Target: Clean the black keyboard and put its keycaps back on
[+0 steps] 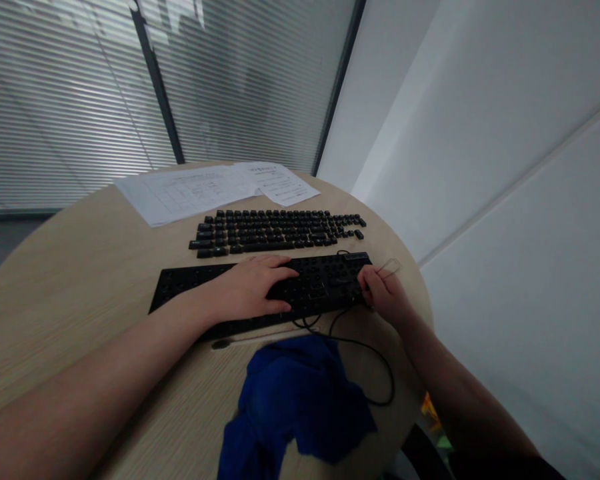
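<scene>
A black keyboard base (310,288), its keycaps off over most of what shows, lies across the wooden table. My left hand (247,287) rests on its middle with the fingers spread, holding nothing. At the keyboard's right end my right hand (383,292) is closed on a thin wire tool (393,266), whose loop sticks out past the fingers. Behind the keyboard, loose black keycaps (280,230) are laid out in rows. Whether the right fingers touch the keyboard is hard to tell.
Printed papers (195,190) lie at the table's far side. In front of the keyboard are a blue cloth (300,393), a black cable (391,377) and a thin brush-like stick (260,338). A white wall (505,200) stands to the right, window blinds behind.
</scene>
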A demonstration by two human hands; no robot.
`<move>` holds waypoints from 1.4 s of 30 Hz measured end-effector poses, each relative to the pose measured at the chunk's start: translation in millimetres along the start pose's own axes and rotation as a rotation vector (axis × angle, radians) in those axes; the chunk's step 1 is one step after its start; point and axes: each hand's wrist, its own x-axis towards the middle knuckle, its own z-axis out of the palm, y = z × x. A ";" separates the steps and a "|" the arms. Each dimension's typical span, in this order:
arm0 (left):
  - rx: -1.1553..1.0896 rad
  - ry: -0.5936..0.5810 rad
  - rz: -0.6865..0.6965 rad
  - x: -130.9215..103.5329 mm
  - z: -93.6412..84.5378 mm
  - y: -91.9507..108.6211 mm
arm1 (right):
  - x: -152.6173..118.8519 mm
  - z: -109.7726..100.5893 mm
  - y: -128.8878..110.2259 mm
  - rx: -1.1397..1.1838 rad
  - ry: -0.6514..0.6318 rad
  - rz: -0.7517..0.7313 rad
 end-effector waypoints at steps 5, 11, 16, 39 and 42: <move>-0.041 0.024 -0.008 1.0 2.1 -0.5 | 5.0 1.9 1.3 0.079 0.019 0.038; -0.023 0.014 -0.004 0.4 0.4 0.2 | 10.8 -5.0 -4.3 0.300 0.220 0.046; -0.022 0.060 0.035 -1.9 -1.0 1.9 | 8.7 -2.6 -7.2 0.317 0.188 0.008; 0.081 0.255 0.488 -5.0 -0.6 73.4 | -9.6 3.5 -14.2 0.453 -0.546 0.138; 0.064 0.256 0.492 -5.9 -0.5 75.5 | -9.5 2.6 -14.4 0.429 -0.569 0.131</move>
